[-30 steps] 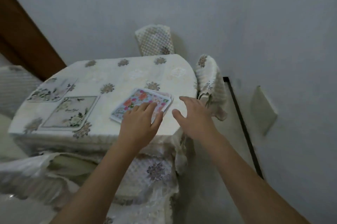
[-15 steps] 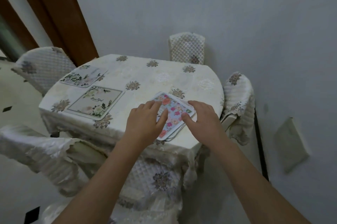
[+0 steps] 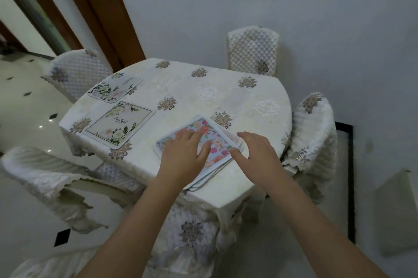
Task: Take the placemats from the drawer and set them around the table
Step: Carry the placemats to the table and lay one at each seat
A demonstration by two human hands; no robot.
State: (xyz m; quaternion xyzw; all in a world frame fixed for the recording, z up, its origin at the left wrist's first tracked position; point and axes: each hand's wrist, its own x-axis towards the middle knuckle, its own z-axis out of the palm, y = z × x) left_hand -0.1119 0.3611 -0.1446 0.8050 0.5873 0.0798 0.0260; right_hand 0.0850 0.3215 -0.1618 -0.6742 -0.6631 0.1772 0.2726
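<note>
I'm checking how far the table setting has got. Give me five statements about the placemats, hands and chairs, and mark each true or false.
1. Two green-leaf placemats, one nearer the far-left chair, one nearer the person, lie flat on the table's left part. True.
2. The left hand rests on the colourful floral placemat. True.
3. The floral placemat lies alone on the cloth. False: more mat edges show beneath it, so it tops a stack.
4. The right hand is lifting a mat high above the table. False: it is low at the stack's right edge.
5. The quilted chair by the wall has a placemat before it. False: the cloth there is bare.
</note>
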